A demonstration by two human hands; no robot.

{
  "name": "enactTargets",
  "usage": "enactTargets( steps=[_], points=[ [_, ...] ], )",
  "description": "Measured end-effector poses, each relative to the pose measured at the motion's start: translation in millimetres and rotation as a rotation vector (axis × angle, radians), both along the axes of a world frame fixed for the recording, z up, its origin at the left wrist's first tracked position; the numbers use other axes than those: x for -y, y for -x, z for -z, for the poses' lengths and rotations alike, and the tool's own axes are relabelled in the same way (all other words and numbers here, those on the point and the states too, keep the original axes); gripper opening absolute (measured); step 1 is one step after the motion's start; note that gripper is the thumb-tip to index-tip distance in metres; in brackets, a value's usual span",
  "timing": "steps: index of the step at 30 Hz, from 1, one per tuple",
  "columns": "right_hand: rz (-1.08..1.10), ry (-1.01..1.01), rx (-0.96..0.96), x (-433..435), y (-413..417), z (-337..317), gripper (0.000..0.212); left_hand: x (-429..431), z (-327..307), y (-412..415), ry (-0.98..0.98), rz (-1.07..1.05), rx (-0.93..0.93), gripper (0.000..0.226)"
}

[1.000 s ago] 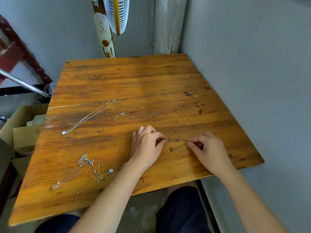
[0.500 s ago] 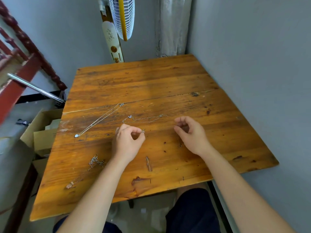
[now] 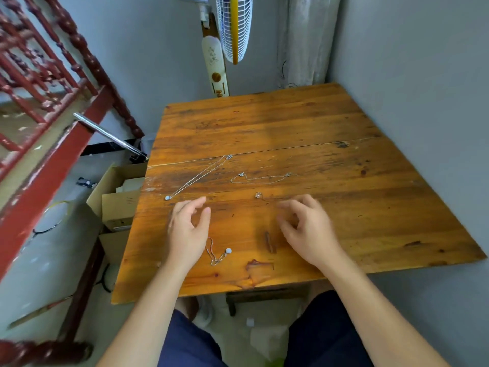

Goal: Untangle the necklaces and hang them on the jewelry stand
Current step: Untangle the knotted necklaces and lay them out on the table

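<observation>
Thin silver necklaces lie on the wooden table (image 3: 291, 123). A long straight one with a pale bead (image 3: 197, 178) runs diagonally at the left. A second chain (image 3: 262, 178) lies stretched out in the middle, and a third, with a small charm (image 3: 258, 195), sits just in front of it. A tangled bunch with a pale bead (image 3: 218, 254) is near the front edge, partly hidden by my left hand (image 3: 189, 231). That hand hovers with relaxed, empty fingers. My right hand (image 3: 308, 229) is blurred, loosely curled and empty. No jewelry stand is in view.
A grey wall (image 3: 423, 102) borders the table's right side. A standing fan (image 3: 232, 30) is behind the far edge. Cardboard boxes (image 3: 119, 202) sit on the floor at the left, beside a red wooden railing (image 3: 53, 102) and a metal tube (image 3: 108, 135).
Both hands let go of the chain they had stretched and laid it in front of the middle chain. They have drawn back toward me, the left now over the tangled bunch. The camera tilted left.
</observation>
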State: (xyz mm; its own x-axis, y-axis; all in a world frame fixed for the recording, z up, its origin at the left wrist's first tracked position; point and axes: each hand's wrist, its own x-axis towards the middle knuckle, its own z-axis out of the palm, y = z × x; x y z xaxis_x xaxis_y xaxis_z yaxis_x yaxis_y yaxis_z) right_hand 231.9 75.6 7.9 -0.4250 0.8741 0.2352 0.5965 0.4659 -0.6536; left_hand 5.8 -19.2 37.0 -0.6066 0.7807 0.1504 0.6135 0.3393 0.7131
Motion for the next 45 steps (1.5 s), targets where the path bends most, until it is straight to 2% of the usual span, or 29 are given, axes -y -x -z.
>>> enactTargets(
  steps=[4,8,11,20,28,32,36,41,45],
  points=[
    [-0.171,0.009,0.006,45.8,34.1,3.8,0.027,48.4,9.4,7.2,0.008,-0.074,-0.03,0.029],
    [-0.214,-0.068,0.082,69.4,61.6,9.6,0.034,77.6,30.2,11.8,0.03,-0.068,-0.257,0.029],
    [-0.205,-0.151,0.159,71.5,71.4,11.0,0.026,84.6,41.6,14.7,0.049,-0.07,-0.318,0.028],
    [-0.124,-0.189,0.232,57.9,36.8,12.8,0.018,88.4,49.6,11.7,-0.066,-0.116,-0.377,0.009],
    [0.077,-0.211,0.24,54.2,23.3,11.6,0.017,89.5,54.8,11.7,-0.094,-0.115,-0.381,0.013],
    [-0.027,-0.191,0.139,64.4,52.6,7.3,0.025,89.3,55.7,10.9,-0.08,-0.111,-0.373,0.009],
    [-0.138,-0.181,0.157,66.5,87.6,8.4,0.022,93.4,56.2,12.7,-0.069,-0.047,-0.375,0.012],
    [-0.111,-0.178,0.282,55.8,90.0,10.5,0.022,94.6,54.5,14.3,-0.033,0.003,-0.369,0.018],
    [0.026,-0.181,0.287,43.3,59.4,15.4,0.019,94.8,55.3,14.9,-0.016,-0.004,-0.373,0.018]
  ],
)
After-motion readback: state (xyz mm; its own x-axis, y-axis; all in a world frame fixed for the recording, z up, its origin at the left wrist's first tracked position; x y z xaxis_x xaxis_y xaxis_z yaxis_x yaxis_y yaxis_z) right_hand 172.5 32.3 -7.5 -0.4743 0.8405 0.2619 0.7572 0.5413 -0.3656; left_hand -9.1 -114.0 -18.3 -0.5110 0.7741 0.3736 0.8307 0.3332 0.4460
